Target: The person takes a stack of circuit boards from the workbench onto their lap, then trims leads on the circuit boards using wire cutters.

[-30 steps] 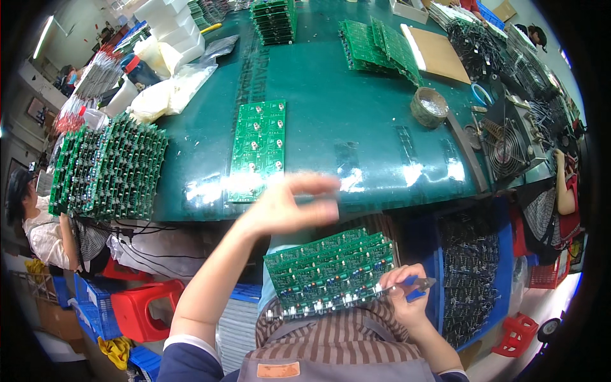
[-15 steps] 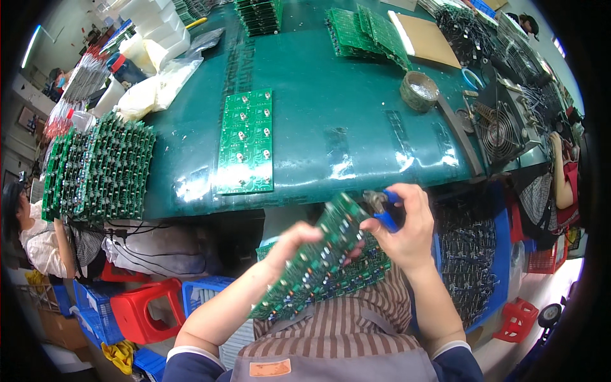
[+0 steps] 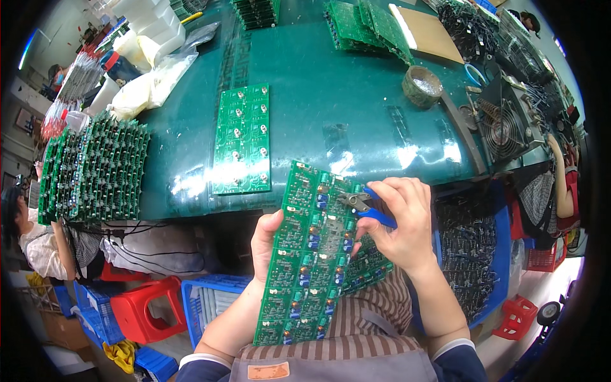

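Counted at the bench: two hands in view, left hand (image 3: 266, 240) and right hand (image 3: 402, 224). One green panel of circuit boards (image 3: 307, 254) was held up between them, with one pair of blue-handled cutters (image 3: 368, 207) at its edge. One more green panel (image 3: 243, 140) lay flat on the table (image 3: 331, 108). One roll of tape (image 3: 421, 85). One cooling fan (image 3: 501, 127). One sheet of brown cardboard (image 3: 433, 33). Two red stools (image 3: 143, 309) (image 3: 517, 316). The upright boards in the stack (image 3: 89, 169) at left were too many to count.

We see a flat green circuit panel (image 3: 243, 141) on the dark green table (image 3: 331, 95), a round tape roll (image 3: 421, 85), and a red plastic stool (image 3: 147, 309).
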`<state>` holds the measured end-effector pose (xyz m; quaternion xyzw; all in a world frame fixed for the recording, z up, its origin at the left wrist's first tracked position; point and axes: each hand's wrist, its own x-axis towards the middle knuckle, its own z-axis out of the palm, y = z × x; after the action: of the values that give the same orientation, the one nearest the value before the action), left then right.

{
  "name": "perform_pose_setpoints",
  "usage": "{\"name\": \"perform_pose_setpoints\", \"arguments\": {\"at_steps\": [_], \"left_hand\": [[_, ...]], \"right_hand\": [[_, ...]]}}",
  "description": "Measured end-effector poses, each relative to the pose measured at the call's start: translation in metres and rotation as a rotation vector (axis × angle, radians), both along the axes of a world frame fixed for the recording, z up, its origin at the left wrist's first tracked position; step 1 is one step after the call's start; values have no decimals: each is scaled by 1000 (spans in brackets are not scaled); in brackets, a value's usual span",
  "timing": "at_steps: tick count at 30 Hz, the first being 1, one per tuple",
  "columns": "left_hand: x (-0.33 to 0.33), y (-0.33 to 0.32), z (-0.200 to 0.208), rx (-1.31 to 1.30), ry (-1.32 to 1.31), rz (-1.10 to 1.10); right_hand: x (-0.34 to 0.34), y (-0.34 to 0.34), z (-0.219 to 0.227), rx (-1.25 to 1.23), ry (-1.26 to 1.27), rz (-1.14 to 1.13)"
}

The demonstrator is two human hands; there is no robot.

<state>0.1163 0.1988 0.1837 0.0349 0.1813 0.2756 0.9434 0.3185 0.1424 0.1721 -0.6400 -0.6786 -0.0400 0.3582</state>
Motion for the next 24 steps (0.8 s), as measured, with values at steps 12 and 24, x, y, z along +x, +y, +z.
{"name": "perform_pose_setpoints", "arguments": {"at_steps": [12, 24], "left_hand": [[-1, -2, 3, -62, -56, 0], [-1, -7, 8, -62, 26, 56]], "right_hand": [[-1, 1, -1, 46, 1, 18], [-1, 1, -1, 55, 26, 14]]}}
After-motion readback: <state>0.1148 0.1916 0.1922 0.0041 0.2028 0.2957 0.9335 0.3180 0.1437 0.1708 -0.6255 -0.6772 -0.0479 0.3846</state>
